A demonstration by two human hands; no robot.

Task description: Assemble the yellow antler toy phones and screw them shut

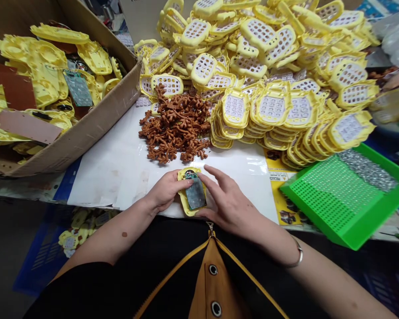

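Observation:
Near the table's front edge, my left hand (pixel 164 191) grips a yellow plastic shell (pixel 183 203) by its left side, the thumb lying over the top of the circuit board. That green-edged circuit board (pixel 196 195) sits inside the shell, with thin wires and a dark round part above it. My right hand (pixel 231 201) steadies the shell's right side, index fingertip at the upper right and thumb at the lower edge; its other fingers are spread. Just beyond the hands is a heap of brown rubbery keypad-like pieces (pixel 176 126).
A cardboard box (pixel 86 128) of yellow shells and boards stands at left. Stacked yellow covers with white button pads (pixel 272 108) fill the back and right. The green tray (pixel 332 199) at right holds small metal screws (pixel 369 170). Below left is a blue crate (pixel 41 252).

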